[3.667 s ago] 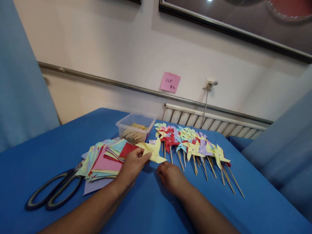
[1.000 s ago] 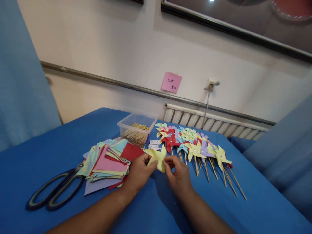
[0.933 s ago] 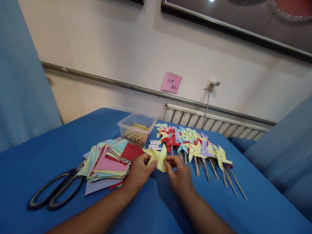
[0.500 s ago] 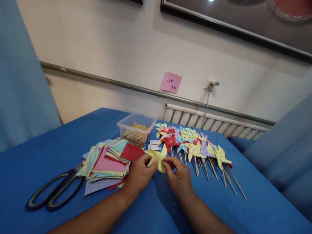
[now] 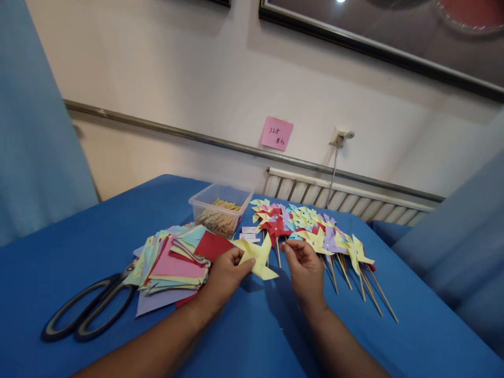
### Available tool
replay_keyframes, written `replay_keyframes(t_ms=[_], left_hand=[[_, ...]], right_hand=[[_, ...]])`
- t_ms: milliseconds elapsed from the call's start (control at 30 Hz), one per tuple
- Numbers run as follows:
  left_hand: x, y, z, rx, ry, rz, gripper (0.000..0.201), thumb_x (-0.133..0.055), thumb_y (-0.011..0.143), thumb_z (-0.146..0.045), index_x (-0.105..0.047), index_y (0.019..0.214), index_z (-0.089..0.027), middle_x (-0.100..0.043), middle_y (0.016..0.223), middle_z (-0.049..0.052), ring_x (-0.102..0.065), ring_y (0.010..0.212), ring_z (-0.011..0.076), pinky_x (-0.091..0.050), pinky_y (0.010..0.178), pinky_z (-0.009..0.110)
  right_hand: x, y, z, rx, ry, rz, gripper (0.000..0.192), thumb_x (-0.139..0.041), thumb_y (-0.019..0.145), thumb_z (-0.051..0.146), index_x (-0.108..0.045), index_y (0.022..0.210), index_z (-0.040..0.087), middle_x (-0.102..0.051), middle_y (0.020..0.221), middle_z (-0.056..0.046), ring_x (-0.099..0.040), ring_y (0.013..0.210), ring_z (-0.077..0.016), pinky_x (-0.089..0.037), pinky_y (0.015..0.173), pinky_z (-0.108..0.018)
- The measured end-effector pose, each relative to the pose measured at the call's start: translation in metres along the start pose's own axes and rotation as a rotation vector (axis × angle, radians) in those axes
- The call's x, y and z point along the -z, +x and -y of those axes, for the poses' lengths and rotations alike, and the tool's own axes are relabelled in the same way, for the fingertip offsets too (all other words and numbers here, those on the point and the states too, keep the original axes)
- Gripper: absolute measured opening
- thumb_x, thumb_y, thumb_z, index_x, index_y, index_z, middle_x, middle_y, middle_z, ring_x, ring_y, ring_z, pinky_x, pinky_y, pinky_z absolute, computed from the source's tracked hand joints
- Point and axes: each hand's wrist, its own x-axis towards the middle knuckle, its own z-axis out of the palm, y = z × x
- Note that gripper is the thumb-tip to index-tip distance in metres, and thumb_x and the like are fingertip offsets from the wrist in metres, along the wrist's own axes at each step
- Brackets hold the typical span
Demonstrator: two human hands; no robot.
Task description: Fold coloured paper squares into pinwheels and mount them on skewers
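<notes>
Left hand (image 5: 225, 275): thumb and fingers pinched on the near-left edge of the yellow pinwheel (image 5: 258, 256), which it holds just above the blue table (image 5: 79, 236).
Right hand (image 5: 305, 266): just right of the yellow pinwheel, not touching it; thumb and forefinger are brought together at the tips. Whether they pinch anything I cannot tell; too small to make out.
Yellow pinwheel: folded paper, four points, no stick visible; sits between the two hands, just right of the paper stack.
Paper stack (image 5: 173, 260): loose coloured squares, left of the yellow pinwheel, touching the left hand's side; a red sheet (image 5: 212, 245) lies on top at its right edge.
Scissors (image 5: 88, 307): left of the paper stack, flat on the table, blades pointing under the stack.
Clear tub (image 5: 220, 210): behind the yellow pinwheel, holds wooden sticks.
Finished pinwheels (image 5: 315, 231): a row on sticks, right of and behind the yellow pinwheel, the right hand at their near edge.
Pink note (image 5: 276, 133): on the wall above the tub.
</notes>
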Motion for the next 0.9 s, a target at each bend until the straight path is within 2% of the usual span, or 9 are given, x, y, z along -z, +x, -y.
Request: replay_keyframes(t_ms=[100, 267, 433, 633, 900], left_hand=[[-0.002, -0.001, 0.0, 0.038, -0.047, 0.088, 0.022, -0.066, 0.062, -0.034, -0.058, 0.068, -0.014, -0.061, 0.06, -0.002, -0.054, 0.053, 0.0122, -0.039, 0.049, 0.022], [-0.003, -0.003, 0.002, 0.047, -0.038, 0.207, 0.023, -0.068, 0.061, -0.033, -0.061, 0.072, -0.014, -0.064, 0.065, 0.002, -0.059, 0.059, 0.0161, -0.043, 0.053, 0.024], [-0.004, -0.005, 0.002, 0.047, -0.037, 0.292, 0.019, -0.067, 0.063, -0.03, -0.061, 0.073, -0.014, -0.064, 0.064, 0.001, -0.058, 0.058, 0.015, -0.043, 0.054, 0.024], [-0.003, -0.003, 0.007, 0.048, -0.071, 0.32, 0.021, -0.067, 0.065, -0.03, -0.062, 0.077, -0.014, -0.066, 0.071, 0.002, -0.06, 0.063, 0.0161, -0.044, 0.058, 0.025], [-0.002, -0.001, 0.009, 0.033, -0.036, 0.316, 0.024, -0.067, 0.066, -0.035, -0.06, 0.075, -0.014, -0.062, 0.065, 0.0, -0.055, 0.058, 0.0138, -0.039, 0.053, 0.023]], right_hand=[[0.005, 0.002, 0.005, 0.096, -0.083, 0.04, 0.015, -0.061, 0.079, 0.029, -0.063, 0.088, 0.016, -0.07, 0.085, -0.006, -0.066, 0.08, -0.0186, -0.051, 0.075, -0.032], [0.01, 0.001, 0.007, 0.179, -0.106, 0.142, 0.013, -0.06, 0.079, 0.024, -0.064, 0.09, 0.019, -0.07, 0.089, -0.006, -0.066, 0.085, -0.0185, -0.051, 0.08, -0.034], [0.011, 0.001, 0.007, 0.141, -0.069, 0.306, 0.011, -0.059, 0.079, 0.021, -0.064, 0.089, 0.019, -0.071, 0.087, -0.005, -0.067, 0.082, -0.0185, -0.053, 0.077, -0.034], [0.009, -0.001, 0.008, 0.12, -0.097, 0.358, 0.008, -0.058, 0.079, 0.02, -0.063, 0.085, 0.019, -0.07, 0.081, -0.004, -0.067, 0.074, -0.0172, -0.054, 0.069, -0.03], [0.011, -0.004, 0.016, 0.326, -0.309, 0.355, 0.014, -0.055, 0.079, 0.017, -0.065, 0.087, 0.021, -0.069, 0.082, -0.003, -0.064, 0.076, -0.0166, -0.05, 0.072, -0.03]])
